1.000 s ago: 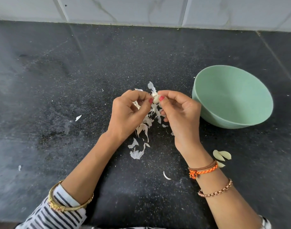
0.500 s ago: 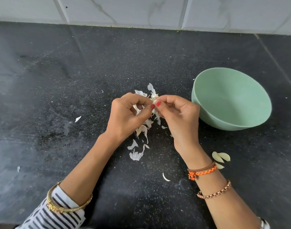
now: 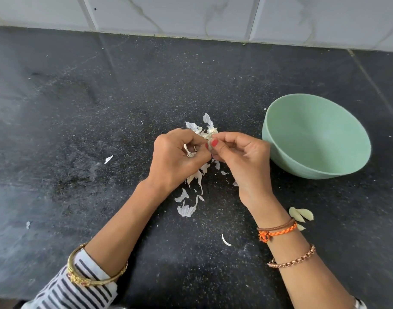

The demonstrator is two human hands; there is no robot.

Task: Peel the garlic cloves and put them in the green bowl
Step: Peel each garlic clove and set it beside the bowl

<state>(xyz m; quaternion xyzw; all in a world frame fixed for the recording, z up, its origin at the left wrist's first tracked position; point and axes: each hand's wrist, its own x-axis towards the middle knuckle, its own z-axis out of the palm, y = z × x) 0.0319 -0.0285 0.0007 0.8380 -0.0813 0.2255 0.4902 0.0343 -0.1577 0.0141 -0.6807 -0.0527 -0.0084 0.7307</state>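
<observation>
Both hands, left [image 3: 177, 157] and right [image 3: 240, 157], pinch a small pale garlic clove [image 3: 210, 139] above papery white skins [image 3: 186, 208] on the speckled black bench [image 3: 102, 108]. Peeled cloves [image 3: 301, 216] lie beside the right wrist; the pale green bowl [image 3: 316, 134] looks empty.

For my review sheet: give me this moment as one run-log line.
phase: peeling | left hand and right hand: pinching one garlic clove | green bowl: empty | peeled cloves: on counter | skins: scattered
</observation>
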